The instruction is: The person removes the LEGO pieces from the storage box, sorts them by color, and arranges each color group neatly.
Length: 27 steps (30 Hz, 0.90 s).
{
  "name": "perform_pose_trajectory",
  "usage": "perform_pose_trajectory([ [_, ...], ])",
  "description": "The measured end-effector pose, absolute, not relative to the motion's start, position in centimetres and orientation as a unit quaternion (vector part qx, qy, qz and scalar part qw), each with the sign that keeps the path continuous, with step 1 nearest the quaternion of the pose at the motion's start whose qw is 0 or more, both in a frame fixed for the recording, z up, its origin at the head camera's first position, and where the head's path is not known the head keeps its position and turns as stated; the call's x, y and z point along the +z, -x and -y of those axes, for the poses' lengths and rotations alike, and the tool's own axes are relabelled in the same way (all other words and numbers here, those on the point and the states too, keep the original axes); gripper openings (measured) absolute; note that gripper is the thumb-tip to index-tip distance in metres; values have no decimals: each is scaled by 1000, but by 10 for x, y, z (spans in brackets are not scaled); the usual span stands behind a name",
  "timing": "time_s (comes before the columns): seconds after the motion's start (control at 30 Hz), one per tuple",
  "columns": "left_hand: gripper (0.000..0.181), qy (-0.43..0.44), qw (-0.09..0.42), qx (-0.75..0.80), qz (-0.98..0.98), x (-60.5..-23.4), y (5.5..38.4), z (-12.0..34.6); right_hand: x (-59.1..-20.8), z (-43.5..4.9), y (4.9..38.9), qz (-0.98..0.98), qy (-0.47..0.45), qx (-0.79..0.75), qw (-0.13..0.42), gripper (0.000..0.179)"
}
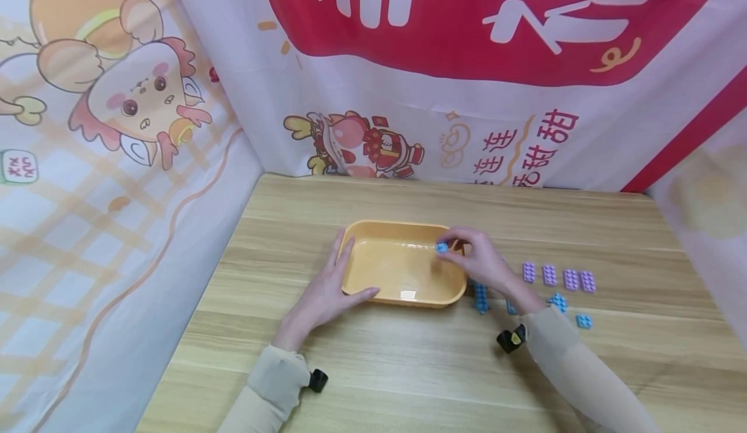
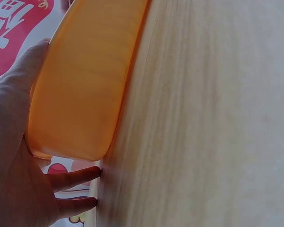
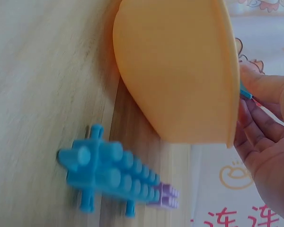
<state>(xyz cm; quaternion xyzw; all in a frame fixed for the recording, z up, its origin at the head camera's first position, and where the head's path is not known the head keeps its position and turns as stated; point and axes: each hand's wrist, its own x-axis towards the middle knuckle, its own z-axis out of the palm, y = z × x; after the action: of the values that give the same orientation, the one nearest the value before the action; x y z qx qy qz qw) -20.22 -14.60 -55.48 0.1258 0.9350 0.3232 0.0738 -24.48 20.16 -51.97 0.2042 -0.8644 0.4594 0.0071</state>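
Observation:
A shallow yellow-orange plastic tray with rounded corners lies on the wooden table. At its left end my left hand rests with fingers spread straight along the rim and the thumb reaching over the front edge. Over the tray's right end, my right hand pinches a small blue toy brick between thumb and fingers. In the right wrist view most of that brick is hidden behind the tray wall. Beside the tray's right end lies a long studded blue block piece, partly under my right forearm in the head view.
Several purple bricks stand in a row right of the tray. Nearer the front are a blue cross-shaped piece, a small square blue brick and another blue brick half behind the right wrist. Printed cloths hang behind and left.

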Motion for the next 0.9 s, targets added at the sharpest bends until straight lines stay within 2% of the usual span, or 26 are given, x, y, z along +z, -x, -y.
perform_pose_trajectory([
  [0.9,124,-125,66,316,-938,-554,198,145,-530,-267,203,876,-122,464,48,26],
])
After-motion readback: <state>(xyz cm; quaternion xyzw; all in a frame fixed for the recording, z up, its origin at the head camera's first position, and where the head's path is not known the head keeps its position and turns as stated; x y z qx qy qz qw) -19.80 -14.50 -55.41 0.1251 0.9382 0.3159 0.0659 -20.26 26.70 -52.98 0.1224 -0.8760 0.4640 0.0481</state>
